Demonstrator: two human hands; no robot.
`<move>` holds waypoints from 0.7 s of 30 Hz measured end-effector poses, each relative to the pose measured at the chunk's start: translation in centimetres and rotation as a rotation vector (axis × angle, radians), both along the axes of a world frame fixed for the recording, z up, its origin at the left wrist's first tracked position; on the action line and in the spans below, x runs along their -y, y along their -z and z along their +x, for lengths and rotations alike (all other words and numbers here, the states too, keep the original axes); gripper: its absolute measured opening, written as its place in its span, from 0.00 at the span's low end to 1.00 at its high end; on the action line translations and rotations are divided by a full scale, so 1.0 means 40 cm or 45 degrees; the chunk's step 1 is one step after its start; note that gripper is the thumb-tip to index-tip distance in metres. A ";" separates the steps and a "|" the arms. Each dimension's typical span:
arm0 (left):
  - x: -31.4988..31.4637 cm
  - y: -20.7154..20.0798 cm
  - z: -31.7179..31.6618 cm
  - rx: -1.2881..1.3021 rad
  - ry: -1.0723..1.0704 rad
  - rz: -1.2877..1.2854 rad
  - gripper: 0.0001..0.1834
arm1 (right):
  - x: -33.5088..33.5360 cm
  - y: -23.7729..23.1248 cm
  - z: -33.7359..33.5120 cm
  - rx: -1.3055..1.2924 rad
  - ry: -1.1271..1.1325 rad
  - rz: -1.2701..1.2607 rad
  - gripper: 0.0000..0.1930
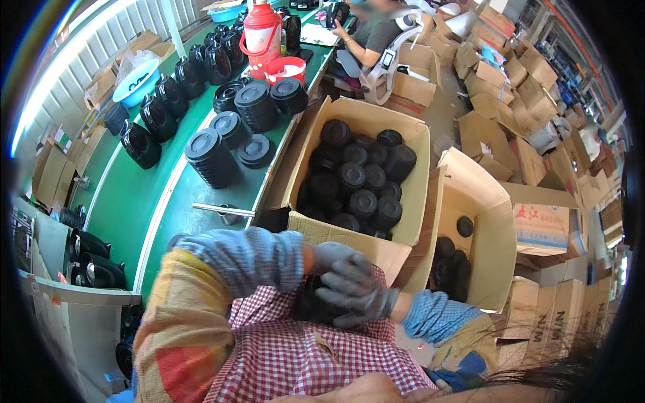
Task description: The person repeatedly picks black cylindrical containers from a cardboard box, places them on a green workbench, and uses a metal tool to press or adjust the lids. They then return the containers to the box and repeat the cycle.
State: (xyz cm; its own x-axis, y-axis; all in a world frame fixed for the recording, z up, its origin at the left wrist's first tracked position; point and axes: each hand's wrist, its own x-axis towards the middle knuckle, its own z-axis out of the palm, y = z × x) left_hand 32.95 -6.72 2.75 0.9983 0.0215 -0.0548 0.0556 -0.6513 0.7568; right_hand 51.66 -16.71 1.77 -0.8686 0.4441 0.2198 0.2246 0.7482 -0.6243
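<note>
Right up close, a red-and-white checked cloth apron (282, 356) is covering the person's front, and blue checked fabric sleeve covers (259, 258) are wrapping both forearms. The left hand (330, 257), in a grey knitted glove, is reaching in front of the apron, and the right hand (359, 290), gloved alike, is crossing partly over it. A black, smooth-looking piece (310, 299) is sitting low against the apron, just beside and partly beneath the right fingers, which are lying close together and pointing left. The gloves are hiding much of the piece, so whether either hand's fingers are clamping on it, one cannot tell.

Just beyond the hands, an open brown cardboard box (418, 158) is holding many round black ridged lids (363, 201), piled loosely. To its right, a second open tan carton (496, 245) is holding fewer black round pieces (443, 272). On the left, a long green worktop (176, 227) is carrying a silver metal bar (215, 209) near its edge and, farther along, upright stacks of black round lids (211, 161). Past these, a red plastic bucket (285, 69) and a red thermos flask (261, 40) are standing near rows of glossy black jugs (158, 119), with a light-blue plastic basin (134, 84) resting to the left. At the far end, a co-worker (373, 40) is sitting on a grey chair (384, 74), holding a black object.
</note>
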 end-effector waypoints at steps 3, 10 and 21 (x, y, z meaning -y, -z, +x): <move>0.014 0.084 -0.028 0.569 -0.056 0.024 0.16 | -0.004 -0.022 0.005 -0.115 0.177 -0.136 0.40; 0.032 -0.026 -0.020 -0.166 -0.754 -0.327 0.19 | 0.044 -0.157 -0.086 0.194 0.261 0.110 0.37; -0.089 0.034 -0.821 -0.953 -1.634 0.964 0.20 | 0.095 -0.063 0.065 -0.184 1.040 -0.058 0.27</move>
State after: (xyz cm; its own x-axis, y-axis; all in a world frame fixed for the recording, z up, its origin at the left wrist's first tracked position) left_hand 0.10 -3.15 1.39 0.0720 0.9945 -0.0760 0.9887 -0.0812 -0.1258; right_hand 54.25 -20.51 4.29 -0.2334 0.9339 0.2710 0.6016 0.3576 -0.7142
